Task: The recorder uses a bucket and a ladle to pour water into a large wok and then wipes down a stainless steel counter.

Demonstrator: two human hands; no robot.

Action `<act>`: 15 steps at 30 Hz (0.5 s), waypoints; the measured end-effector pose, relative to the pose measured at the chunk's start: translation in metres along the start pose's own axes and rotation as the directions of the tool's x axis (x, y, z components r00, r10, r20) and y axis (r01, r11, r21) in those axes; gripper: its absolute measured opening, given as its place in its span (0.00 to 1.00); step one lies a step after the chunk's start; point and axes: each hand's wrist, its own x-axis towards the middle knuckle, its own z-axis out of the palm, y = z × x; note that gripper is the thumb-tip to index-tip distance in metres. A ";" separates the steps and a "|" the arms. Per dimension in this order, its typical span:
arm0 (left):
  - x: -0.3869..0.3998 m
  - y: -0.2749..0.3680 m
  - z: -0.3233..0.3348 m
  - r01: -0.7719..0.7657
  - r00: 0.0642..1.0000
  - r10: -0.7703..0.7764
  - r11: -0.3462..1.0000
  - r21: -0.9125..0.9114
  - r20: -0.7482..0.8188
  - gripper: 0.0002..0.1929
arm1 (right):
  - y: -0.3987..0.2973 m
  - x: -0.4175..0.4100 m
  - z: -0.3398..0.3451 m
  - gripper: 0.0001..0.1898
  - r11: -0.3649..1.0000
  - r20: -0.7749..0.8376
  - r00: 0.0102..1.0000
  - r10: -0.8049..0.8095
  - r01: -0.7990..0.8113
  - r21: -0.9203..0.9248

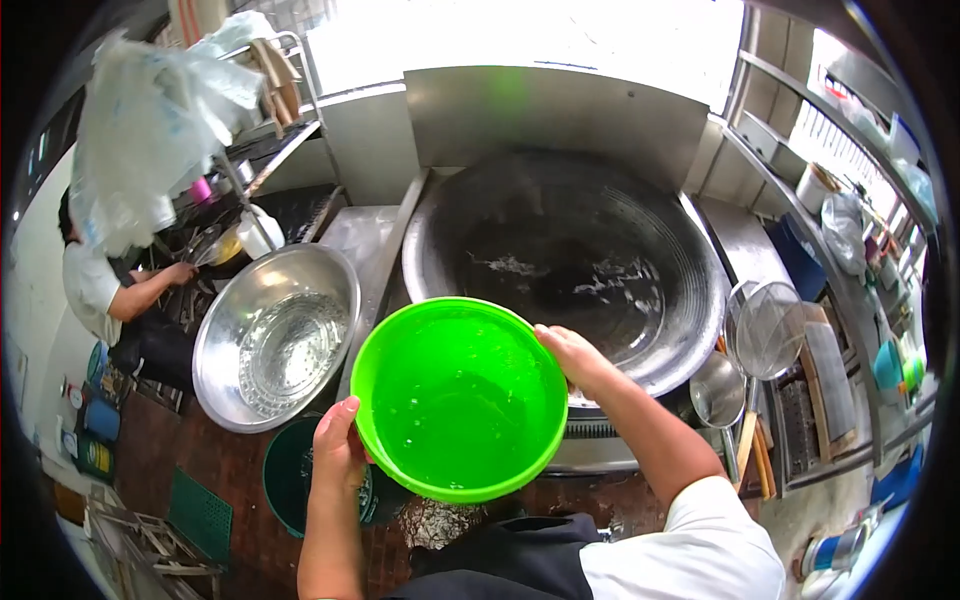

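Note:
A bright green plastic basin point(457, 397) is held between both hands in front of me, with clear liquid and small bubbles in it. My left hand point(339, 442) grips its left rim, thumb on top, and my right hand point(571, 358) grips the upper right rim; the fingers underneath are mostly hidden. Beyond the basin lies a very large dark wok point(555, 225), with shiny ripples of liquid at its bottom. To the left, a wide steel bowl point(281, 337) stands tilted, its bottom wet and shiny. Below that bowl, partly behind my left forearm, is a dark green bucket point(281, 480).
At the right are mesh strainers point(770, 330), a steel ladle point(718, 390) and metal shelves point(810, 217) with containers. A co-worker point(94, 285) holds a whisk at the far left, near hanging plastic bags point(150, 135). A green mat point(199, 517) lies on the red-brown floor.

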 end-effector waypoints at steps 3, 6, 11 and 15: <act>0.004 0.007 0.016 0.005 1.000 -0.004 0.999 0.044 -0.014 0.19 | -0.005 0.014 -0.016 0.19 0.988 0.031 0.988 0.151 -0.150 -0.042; 0.023 0.012 0.022 0.014 1.000 -0.015 0.998 0.069 0.004 0.19 | -0.012 0.024 -0.034 0.14 0.963 0.058 0.992 0.111 -0.093 -0.254; 0.030 0.032 0.039 0.048 0.995 -0.060 0.989 0.140 0.082 0.17 | -0.010 0.044 -0.057 0.13 0.930 0.114 0.972 0.203 -0.156 -0.333; 0.061 0.046 0.081 0.162 0.962 -0.209 0.954 0.252 0.173 0.16 | 0.031 0.069 -0.093 0.14 0.962 0.150 0.960 0.236 -0.208 -0.179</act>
